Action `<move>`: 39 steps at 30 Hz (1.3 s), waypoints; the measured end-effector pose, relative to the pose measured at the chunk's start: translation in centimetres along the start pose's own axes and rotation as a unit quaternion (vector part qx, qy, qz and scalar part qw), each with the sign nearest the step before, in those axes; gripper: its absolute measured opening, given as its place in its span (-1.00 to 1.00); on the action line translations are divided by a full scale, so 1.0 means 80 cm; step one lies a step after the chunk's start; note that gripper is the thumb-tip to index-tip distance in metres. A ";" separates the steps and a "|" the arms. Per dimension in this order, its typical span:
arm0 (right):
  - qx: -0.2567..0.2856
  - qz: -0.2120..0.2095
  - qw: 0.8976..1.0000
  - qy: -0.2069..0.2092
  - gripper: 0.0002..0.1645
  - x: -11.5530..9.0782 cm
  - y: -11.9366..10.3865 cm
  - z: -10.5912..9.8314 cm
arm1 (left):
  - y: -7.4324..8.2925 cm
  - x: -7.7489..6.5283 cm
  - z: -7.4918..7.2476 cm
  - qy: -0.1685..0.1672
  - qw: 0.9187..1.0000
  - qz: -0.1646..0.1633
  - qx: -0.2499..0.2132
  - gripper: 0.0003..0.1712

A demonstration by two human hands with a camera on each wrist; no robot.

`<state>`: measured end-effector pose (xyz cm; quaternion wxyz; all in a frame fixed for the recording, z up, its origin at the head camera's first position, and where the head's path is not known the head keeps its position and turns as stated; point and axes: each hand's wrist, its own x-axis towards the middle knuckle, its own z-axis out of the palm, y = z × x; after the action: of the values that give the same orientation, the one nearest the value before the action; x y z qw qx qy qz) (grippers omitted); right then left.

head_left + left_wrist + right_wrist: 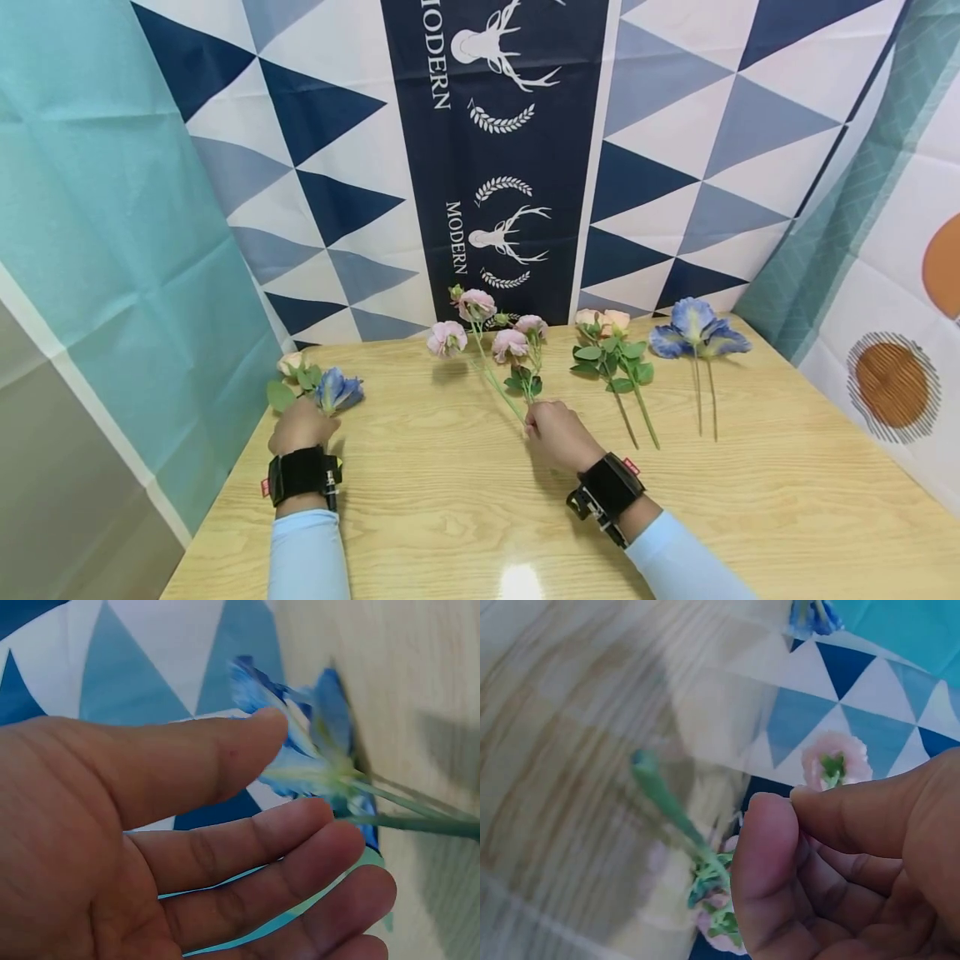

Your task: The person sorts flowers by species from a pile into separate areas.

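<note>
On the left of the table, my left hand (303, 425) is beside a blue flower (339, 390) and a pale peach flower (290, 362) with green leaves. In the left wrist view the thumb and fingers (262, 862) are apart, with the blue flower (322, 750) and its green stems beyond them. My right hand (564, 437) pinches the stem end of a pink flower (447, 339) between thumb and forefinger. That bloom (835, 760) shows behind the thumb. Another pink-flowered stem (664, 796) lies beside the fingers, its cut end free.
Right of the right hand lie peach roses (603, 323) with leafy stems, then blue flowers (697, 329) with two thin stems. The wooden table (442, 517) meets a patterned cloth (352, 208) at the back. Teal cloth (135, 233) hangs at the left.
</note>
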<state>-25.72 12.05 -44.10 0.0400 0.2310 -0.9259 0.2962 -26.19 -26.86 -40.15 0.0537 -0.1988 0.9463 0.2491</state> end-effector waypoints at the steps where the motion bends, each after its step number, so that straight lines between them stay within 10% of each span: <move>1: 0.002 0.000 1.000 -0.003 -0.52 0.000 0.002 0.001 | -0.002 0.001 0.002 0.000 1.000 -0.004 0.002 -0.51; 21: 0.014 0.029 0.999 -0.043 -0.39 0.004 0.021 0.010 | -0.028 0.019 0.014 0.000 0.999 -0.043 0.003 -0.76; 39: 0.025 0.069 0.997 0.004 -0.77 0.004 0.018 0.009 | -0.027 0.015 0.019 -0.006 0.999 -0.032 -0.005 -0.82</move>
<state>-26.64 12.55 -45.42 0.0180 0.1666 -0.9318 0.3219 -26.44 -28.22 -42.69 0.0663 -0.2280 0.9379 0.2528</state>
